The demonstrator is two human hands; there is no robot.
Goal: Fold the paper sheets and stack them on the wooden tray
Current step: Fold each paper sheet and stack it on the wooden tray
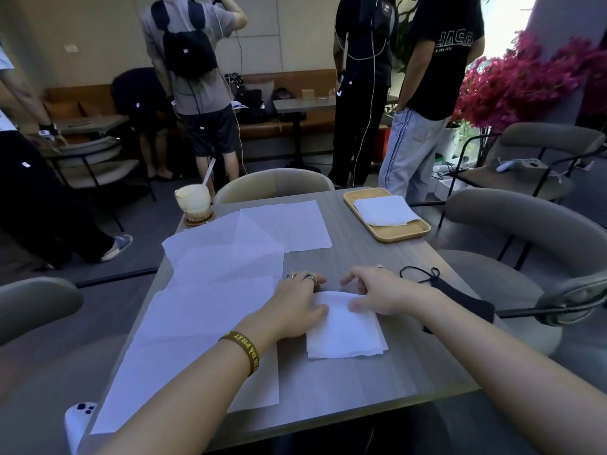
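A folded white paper sheet (345,326) lies on the table in front of me. My left hand (295,303) presses flat on its left edge, fingers spread over the top corner. My right hand (377,292) rests on its upper right part, thumb and fingers touching the paper. Several unfolded white sheets (213,290) overlap across the table's left half, and one more (285,224) lies further back. The wooden tray (394,233) stands at the far right corner with folded paper (384,210) stacked on it.
A glass drink with a straw (193,200) sits on a coaster at the far left corner. A black mask with straps (460,300) lies right of my right hand. A white phone (77,418) rests at the near left edge. Chairs ring the table; people stand behind it.
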